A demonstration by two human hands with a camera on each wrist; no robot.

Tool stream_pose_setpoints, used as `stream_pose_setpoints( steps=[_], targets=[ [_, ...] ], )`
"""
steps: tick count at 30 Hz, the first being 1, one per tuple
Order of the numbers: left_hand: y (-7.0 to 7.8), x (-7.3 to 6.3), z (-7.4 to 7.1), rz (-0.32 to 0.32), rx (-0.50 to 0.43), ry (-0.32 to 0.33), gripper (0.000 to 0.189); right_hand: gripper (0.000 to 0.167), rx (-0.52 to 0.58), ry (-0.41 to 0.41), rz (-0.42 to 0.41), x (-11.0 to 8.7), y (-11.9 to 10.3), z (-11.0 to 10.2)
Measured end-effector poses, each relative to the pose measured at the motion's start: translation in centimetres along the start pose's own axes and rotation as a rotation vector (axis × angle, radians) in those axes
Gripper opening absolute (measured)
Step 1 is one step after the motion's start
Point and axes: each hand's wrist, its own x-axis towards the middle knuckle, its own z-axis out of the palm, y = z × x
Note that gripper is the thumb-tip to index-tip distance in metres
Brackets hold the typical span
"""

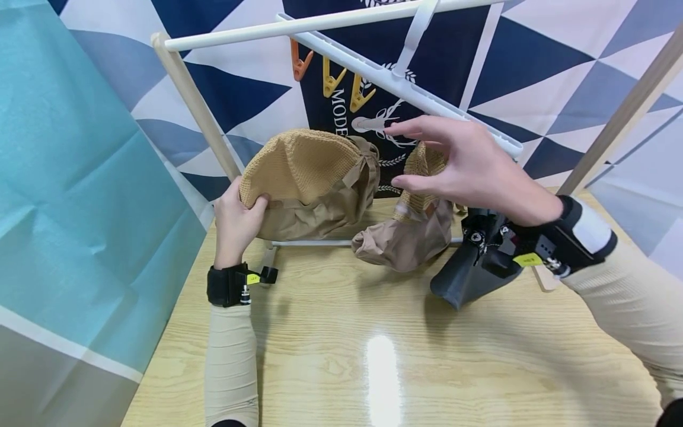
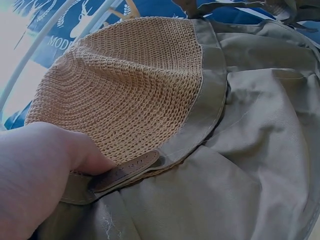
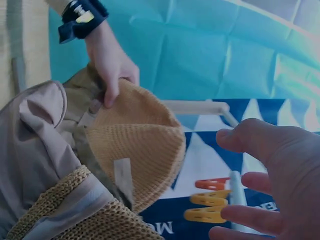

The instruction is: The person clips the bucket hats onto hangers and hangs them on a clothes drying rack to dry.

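Note:
My left hand (image 1: 237,222) grips a sun hat (image 1: 301,166) by its edge, thumb on the band beside a small brown leather tab (image 2: 127,171). This hat has a tan knitted crown and a loose khaki cloth brim. My right hand (image 1: 459,160) is raised in front of a white hanger bar (image 1: 373,70), thumb and fingers apart with nothing between them. A second hat (image 1: 408,237), with a knitted crown and brownish cloth brim, hangs below the right hand. How it is held up is hidden. Orange (image 1: 300,64) and yellow clips (image 1: 358,98) hang from the bar.
A white top rod (image 1: 240,38) joins two wooden posts (image 1: 198,110) of a rack on the wood-grain table (image 1: 320,344). Near the right wrist hangs a dark bag-like item (image 1: 472,276). A patterned cloth (image 1: 544,53) covers the back; low down runs another white rod (image 1: 315,242).

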Motion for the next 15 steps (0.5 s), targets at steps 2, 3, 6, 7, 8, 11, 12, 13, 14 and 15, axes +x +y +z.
stream_pose_setpoints(
  steps=[2, 3, 6, 7, 8, 11, 12, 13, 14, 15],
  targets=[
    [0.0, 0.0, 0.0, 0.005, 0.0, -0.005, 0.032, 0.068, -0.007, 0.028, -0.019, -0.9, 0.1, -0.2],
    [0.0, 0.1, 0.0, 0.007, 0.0, -0.009, 0.032, 0.07, -0.006, 0.04, -0.027, -1.3, 0.2, -0.3],
    [-0.1, 0.1, 0.0, 0.01, 0.01, -0.015, 0.032, 0.072, -0.014, 0.079, -0.027, -2.3, 0.3, -0.4],
    [-0.1, 0.1, 0.0, 0.009, 0.012, -0.015, 0.032, 0.073, -0.013, 0.094, -0.026, -2.6, 0.3, -0.4],
    [-0.1, 0.1, 0.0, 0.007, 0.015, -0.014, 0.032, 0.073, -0.013, 0.111, -0.024, -2.9, 0.3, -0.5],
    [-0.1, -0.1, 0.1, 0.0, 0.012, -0.017, 0.031, 0.072, 0.003, 0.174, -0.026, -4.0, 0.0, -0.6],
    [-0.1, -0.1, 0.1, -0.002, 0.01, -0.017, 0.031, 0.072, 0.012, 0.197, -0.032, -4.3, -0.1, -0.6],
    [-0.1, 0.0, 0.0, -0.003, 0.007, -0.017, 0.031, 0.072, 0.036, 0.218, -0.041, -4.6, -0.1, -0.7],
    [0.0, 0.0, 0.1, -0.003, 0.006, -0.016, 0.031, 0.072, 0.055, 0.24, -0.051, -4.9, -0.2, -0.7],
    [0.0, 0.1, 0.1, -0.004, 0.004, -0.018, 0.032, 0.072, 0.064, 0.258, -0.065, -5.2, -0.2, -0.7]
  ],
)
